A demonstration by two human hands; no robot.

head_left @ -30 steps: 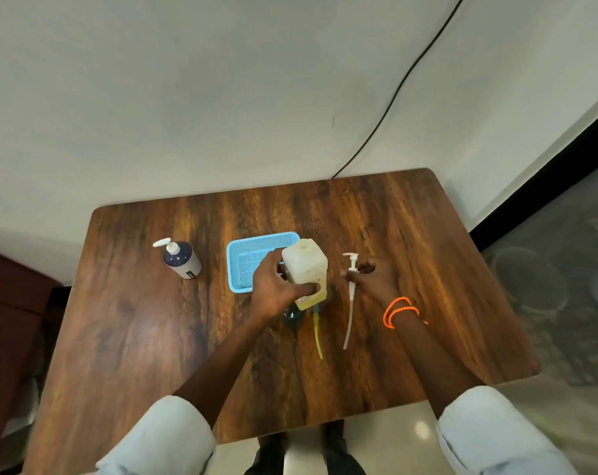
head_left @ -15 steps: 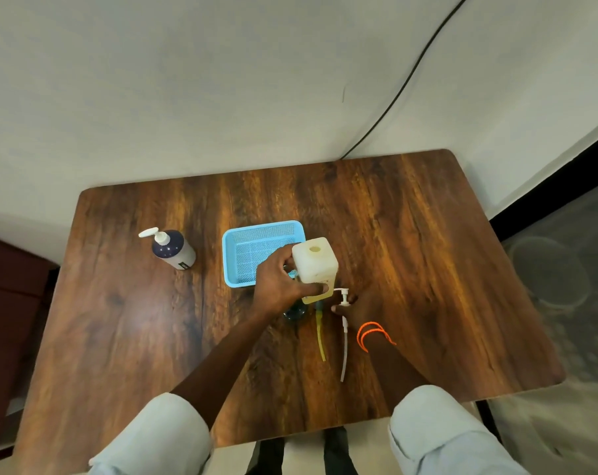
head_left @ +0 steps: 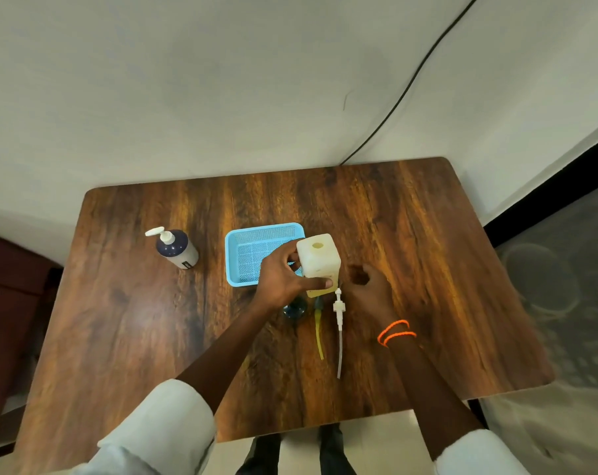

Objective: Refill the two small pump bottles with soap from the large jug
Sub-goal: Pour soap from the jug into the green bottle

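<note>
My left hand point(head_left: 284, 279) grips the large pale jug point(head_left: 320, 260) at mid-table; the jug is upright, its mouth open on top and yellow soap showing low down. A small dark bottle point(head_left: 295, 310) shows just below that hand, mostly hidden by my wrist. A white pump with a clear tube point(head_left: 339, 315) and a yellow-tubed pump point(head_left: 319, 334) lie loose on the table in front of the jug. Right of the jug, my right hand point(head_left: 371, 289) rests on the table with curled fingers, nothing visible in it. A second dark blue pump bottle point(head_left: 178, 249) stands at the left, pump fitted.
A light blue mesh basket point(head_left: 242, 272) sits just behind my left hand, touching the jug's left side. The wooden table point(head_left: 119, 337) backs onto a white wall, where a black cable point(head_left: 393, 108) runs down. Floor drops away at the right.
My right hand has let go of the white pump and moved right of the jug. The pump now lies in front of the jug. My left hand keeps its grip on the jug.
</note>
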